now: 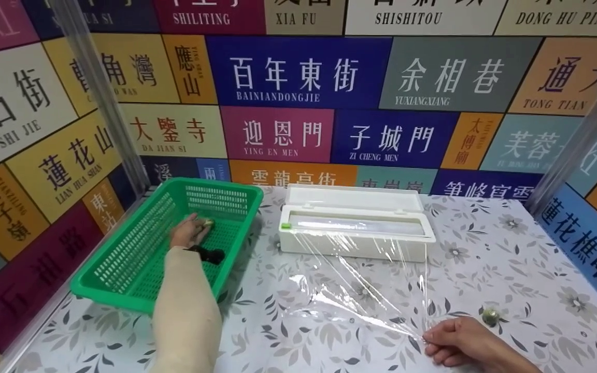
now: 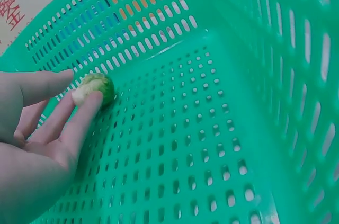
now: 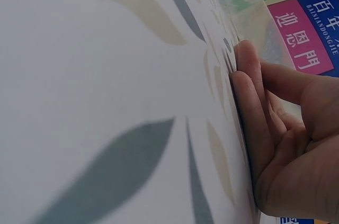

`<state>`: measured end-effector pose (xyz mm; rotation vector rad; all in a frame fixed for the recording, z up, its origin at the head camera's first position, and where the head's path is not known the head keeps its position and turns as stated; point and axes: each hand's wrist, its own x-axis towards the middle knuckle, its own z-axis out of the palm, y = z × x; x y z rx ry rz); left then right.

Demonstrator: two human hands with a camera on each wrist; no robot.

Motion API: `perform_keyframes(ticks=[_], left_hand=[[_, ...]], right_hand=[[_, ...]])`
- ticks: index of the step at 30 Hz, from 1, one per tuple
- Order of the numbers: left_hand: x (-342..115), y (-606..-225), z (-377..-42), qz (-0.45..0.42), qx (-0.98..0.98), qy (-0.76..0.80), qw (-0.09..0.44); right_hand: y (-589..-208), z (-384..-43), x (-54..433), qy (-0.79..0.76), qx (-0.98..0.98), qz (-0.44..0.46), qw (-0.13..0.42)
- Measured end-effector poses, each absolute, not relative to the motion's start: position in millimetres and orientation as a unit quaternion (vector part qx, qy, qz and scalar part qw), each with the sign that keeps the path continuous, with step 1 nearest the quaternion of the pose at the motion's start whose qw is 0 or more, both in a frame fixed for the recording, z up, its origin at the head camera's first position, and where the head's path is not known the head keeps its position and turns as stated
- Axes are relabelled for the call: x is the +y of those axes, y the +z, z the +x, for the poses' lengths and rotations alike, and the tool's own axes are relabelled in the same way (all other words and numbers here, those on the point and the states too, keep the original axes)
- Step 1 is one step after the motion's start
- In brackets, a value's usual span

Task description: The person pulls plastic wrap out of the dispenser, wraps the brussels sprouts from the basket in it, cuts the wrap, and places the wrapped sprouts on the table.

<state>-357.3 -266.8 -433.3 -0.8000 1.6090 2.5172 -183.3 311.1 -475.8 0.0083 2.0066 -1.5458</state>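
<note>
Inside the green plastic basket [image 1: 138,303], my left hand [image 1: 189,231] holds a small Brussels sprout [image 2: 98,87] between thumb and fingers. Its pale cut end faces the hand in the left wrist view. My right hand [image 1: 456,342] pinches the near right corner of a sheet of clear cling film [image 1: 345,300] at the tabletop. The film stretches back to a white cling film dispenser [image 1: 353,248], whose lid stands raised and whose roll shows inside. Another small green ball [image 1: 491,316], shiny as if wrapped, lies on the table just beyond the right hand.
A black band [image 1: 209,255] crosses my left wrist. A light green slider [image 1: 286,226] sits at the dispenser's left end. The floral tablecloth [image 1: 511,259] covers the table, and a wall of colourful signs [image 1: 298,72] rises behind it.
</note>
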Motion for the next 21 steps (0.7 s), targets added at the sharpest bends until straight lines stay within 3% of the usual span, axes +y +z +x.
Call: perform_keyframes(ticks=[21], left_hand=[[-261.7,-434.7,-362.2,-0.223,0.502,0.835,0.041]], right_hand=[[-475.7,-183.7,311.3,-0.58,0.758,0.002,0.299]])
